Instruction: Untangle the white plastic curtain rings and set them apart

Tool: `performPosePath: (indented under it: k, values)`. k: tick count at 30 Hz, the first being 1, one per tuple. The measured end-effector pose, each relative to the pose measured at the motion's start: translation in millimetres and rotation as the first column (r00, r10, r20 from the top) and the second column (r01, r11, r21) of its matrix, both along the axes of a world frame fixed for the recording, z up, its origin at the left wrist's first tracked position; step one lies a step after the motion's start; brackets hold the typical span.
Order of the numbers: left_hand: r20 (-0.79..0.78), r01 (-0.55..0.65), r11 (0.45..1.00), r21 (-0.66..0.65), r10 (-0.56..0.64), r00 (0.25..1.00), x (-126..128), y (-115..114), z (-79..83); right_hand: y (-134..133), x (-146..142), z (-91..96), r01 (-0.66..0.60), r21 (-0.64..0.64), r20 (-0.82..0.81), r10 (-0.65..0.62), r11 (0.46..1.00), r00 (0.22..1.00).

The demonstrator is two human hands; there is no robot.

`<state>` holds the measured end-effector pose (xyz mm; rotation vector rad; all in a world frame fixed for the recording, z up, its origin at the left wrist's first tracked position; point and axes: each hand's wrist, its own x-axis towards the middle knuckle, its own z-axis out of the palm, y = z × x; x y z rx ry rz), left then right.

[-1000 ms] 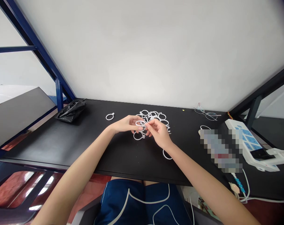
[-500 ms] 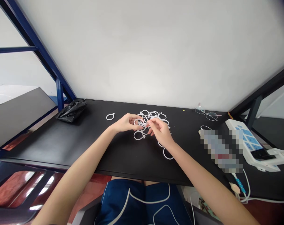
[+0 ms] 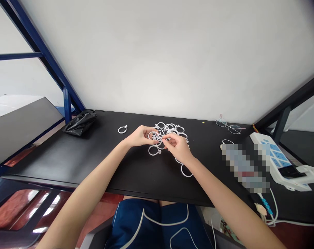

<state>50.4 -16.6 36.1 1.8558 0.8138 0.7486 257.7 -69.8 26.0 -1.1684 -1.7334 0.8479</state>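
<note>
place: plain indoor workstation, workshop-like | surface: black table [image 3: 68,152] set against a bare white wall [image 3: 157,55] | structure: blue metal frame [image 3: 66,103] at left | gear: white power strip [image 3: 278,159] with cables, black bag [image 3: 80,122]

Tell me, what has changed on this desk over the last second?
Very little. The right hand drew its fingertips in to meet the left hand at the white ring held above the pile of rings; both pinch it now. The lone ring at left, the black bag, the glasses and the power strip lie as before.
</note>
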Motion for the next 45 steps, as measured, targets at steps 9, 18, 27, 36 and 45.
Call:
performPosePath:
  k: [9,18,27,36,45]
  values:
    - [-0.030,0.019,1.000,0.005,-0.019,0.999,-0.6,1.7,-2.0,3.0,4.3,-3.5,-0.073,0.151,0.166,0.048,0.986,0.985]
    - [-0.079,0.040,0.998,0.048,-0.036,0.996,-2.9,0.5,2.0,6.7,7.4,-9.7,-0.132,0.221,0.168,0.096,0.966,0.981]
    - [-0.115,0.017,0.992,0.128,-0.002,0.993,-1.7,2.0,-4.6,8.1,8.3,-12.4,-0.097,0.221,0.181,0.057,0.970,0.982]
    - [-0.149,-0.024,0.978,0.208,0.056,0.987,3.7,-1.7,-7.0,9.2,9.6,-10.8,-0.079,0.228,0.216,0.028,0.971,0.976]
    - [-0.160,-0.082,0.978,0.190,0.113,0.981,2.6,-1.3,-4.1,9.6,11.0,-6.9,-0.046,0.251,0.221,-0.011,0.967,0.975]
